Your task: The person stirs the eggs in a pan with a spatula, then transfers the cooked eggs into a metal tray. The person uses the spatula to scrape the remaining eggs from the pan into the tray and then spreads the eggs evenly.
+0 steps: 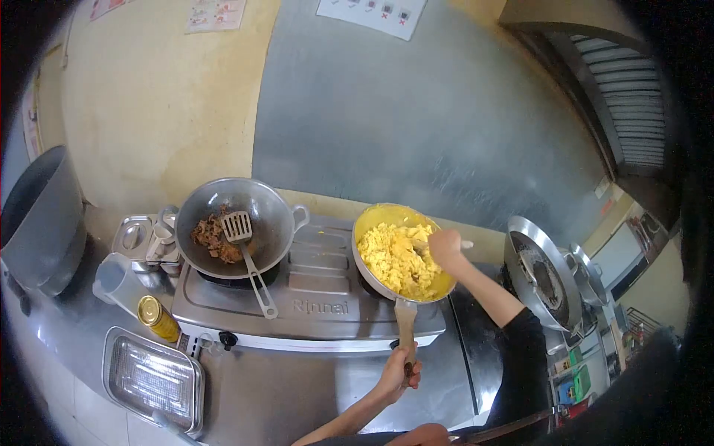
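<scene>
My left hand point(399, 375) is closed around the handle point(405, 321) of a frying pan point(445, 286) on the right burner. Yellow scrambled eggs point(394, 256) fill much of the pan. Over the pan's right side, my right hand point(445, 247) grips a spatula point(466, 244), whose light handle end pokes out past the fist. Its working end dips into the eggs and is partly hidden. To the left, a two-handled wok point(271, 212) holds browned minced meat point(212, 236), with a slotted turner point(238, 227) resting in it.
Both pans sit on a Rinnai gas stove point(320, 279). Left of it are a gold can point(158, 318), a clear plastic jug point(119, 279), metal trays point(152, 379) and a large grey pot point(48, 223). A large wok point(547, 275) stands at the right. A wall point(357, 119) rises behind.
</scene>
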Motion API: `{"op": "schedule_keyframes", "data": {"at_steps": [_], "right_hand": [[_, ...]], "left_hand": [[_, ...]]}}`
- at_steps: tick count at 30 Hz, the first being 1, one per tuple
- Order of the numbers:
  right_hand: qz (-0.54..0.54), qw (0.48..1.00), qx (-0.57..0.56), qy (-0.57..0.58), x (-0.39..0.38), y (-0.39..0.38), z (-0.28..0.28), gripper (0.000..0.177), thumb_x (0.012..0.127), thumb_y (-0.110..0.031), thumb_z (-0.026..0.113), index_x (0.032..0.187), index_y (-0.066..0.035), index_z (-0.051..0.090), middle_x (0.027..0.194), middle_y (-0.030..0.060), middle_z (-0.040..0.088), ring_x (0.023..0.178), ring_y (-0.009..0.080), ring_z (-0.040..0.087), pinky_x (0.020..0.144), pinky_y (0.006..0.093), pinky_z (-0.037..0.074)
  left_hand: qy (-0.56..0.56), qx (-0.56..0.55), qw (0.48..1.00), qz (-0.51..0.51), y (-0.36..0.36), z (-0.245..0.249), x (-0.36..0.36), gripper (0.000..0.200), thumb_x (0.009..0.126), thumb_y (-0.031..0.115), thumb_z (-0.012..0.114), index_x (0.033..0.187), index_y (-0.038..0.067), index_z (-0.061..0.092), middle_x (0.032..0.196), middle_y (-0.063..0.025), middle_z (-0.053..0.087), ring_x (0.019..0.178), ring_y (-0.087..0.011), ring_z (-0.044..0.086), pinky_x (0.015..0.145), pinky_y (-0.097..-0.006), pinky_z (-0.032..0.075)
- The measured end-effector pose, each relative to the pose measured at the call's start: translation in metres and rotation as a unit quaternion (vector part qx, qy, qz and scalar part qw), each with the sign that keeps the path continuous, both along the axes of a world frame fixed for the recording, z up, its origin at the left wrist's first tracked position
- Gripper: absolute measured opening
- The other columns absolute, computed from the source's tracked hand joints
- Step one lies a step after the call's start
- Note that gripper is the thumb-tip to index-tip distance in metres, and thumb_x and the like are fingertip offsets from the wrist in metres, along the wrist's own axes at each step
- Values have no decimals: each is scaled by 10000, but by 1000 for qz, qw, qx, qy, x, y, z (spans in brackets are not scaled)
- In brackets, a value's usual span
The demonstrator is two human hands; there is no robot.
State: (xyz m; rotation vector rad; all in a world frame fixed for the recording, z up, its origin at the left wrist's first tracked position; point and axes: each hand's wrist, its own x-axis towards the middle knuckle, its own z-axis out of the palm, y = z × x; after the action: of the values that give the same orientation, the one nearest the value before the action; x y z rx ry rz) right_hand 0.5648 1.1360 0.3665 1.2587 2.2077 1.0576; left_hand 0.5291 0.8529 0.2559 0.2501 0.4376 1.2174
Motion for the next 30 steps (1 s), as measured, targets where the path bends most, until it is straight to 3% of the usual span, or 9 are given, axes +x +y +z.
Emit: {"op": "schedule_keyframes", "data": {"at_steps": [4, 7, 11, 16, 20, 21, 22, 28, 30], "right_hand": [[-60, 991, -7, 122, -12, -22, 63, 144, 760, -160, 549, 817, -135, 678, 838, 64, 659, 760, 193, 644, 585, 302, 480], [-50, 990, -17, 130, -1, -21, 54, 139, 756, -153, 548, 806, -135, 677, 825, 57, 658, 741, 195, 643, 584, 299, 482], [23, 998, -30, 47, 33, -31, -33, 114, 744, -146, 551, 742, -119, 662, 742, 61, 643, 690, 207, 639, 571, 335, 490], [53, 992, -101, 48, 56, -106, 71, 116, 731, -196, 564, 716, -127, 656, 674, 67, 630, 634, 214, 635, 522, 359, 482], [135, 982, -129, -7, 49, -145, 66, 113, 717, -215, 569, 721, -135, 649, 610, 47, 595, 571, 227, 610, 489, 346, 451], [85, 983, -162, -34, 35, -151, 45, 95, 686, -183, 574, 687, -117, 641, 596, 57, 593, 590, 217, 612, 503, 344, 452], [175, 978, -116, 22, 33, -146, 16, 75, 664, -150, 570, 646, -111, 633, 608, 67, 602, 593, 207, 613, 495, 329, 449], [91, 994, -21, -62, -16, -46, -6, 114, 717, -118, 553, 675, -141, 657, 667, 20, 640, 628, 157, 632, 466, 286, 439], [84, 996, -30, 2, 1, 15, -10, 120, 738, -123, 544, 709, -122, 660, 696, 37, 646, 634, 185, 635, 483, 304, 454]], "left_hand": [[3, 17, 1000, -3, 0, 0, -9, 355, 890, 354, 273, 1161, 128, 317, 633, -23, 422, 461, -120, 405, 441, -280, 368], [-12, 11, 1000, -10, -5, 0, -11, 375, 883, 364, 293, 1165, 119, 322, 639, -26, 425, 462, -120, 407, 441, -274, 369], [-22, 29, 999, -2, -1, -3, -10, 387, 891, 389, 287, 1169, 121, 316, 637, -27, 425, 455, -122, 411, 438, -272, 371], [-9, 33, 999, -16, -3, -2, -12, 377, 897, 387, 275, 1180, 138, 298, 636, -32, 425, 439, -128, 407, 441, -291, 378], [-8, 18, 999, -34, -2, 2, -13, 369, 900, 373, 267, 1183, 138, 294, 633, -34, 423, 439, -134, 408, 434, -302, 378], [-4, 18, 999, -32, -1, 3, -14, 369, 900, 373, 267, 1183, 138, 294, 633, -34, 423, 439, -134, 408, 434, -302, 378], [-1, 16, 999, -33, -1, 3, -12, 367, 899, 370, 266, 1182, 138, 296, 631, -34, 422, 438, -134, 407, 433, -302, 377], [-2, 18, 1000, 6, 1, -2, 4, 368, 897, 379, 276, 1170, 135, 308, 616, -30, 423, 432, -131, 404, 416, -291, 368], [13, 1, 1000, 10, 3, -4, 4, 366, 898, 372, 282, 1165, 124, 310, 613, -32, 429, 430, -131, 404, 405, -277, 361]]}}
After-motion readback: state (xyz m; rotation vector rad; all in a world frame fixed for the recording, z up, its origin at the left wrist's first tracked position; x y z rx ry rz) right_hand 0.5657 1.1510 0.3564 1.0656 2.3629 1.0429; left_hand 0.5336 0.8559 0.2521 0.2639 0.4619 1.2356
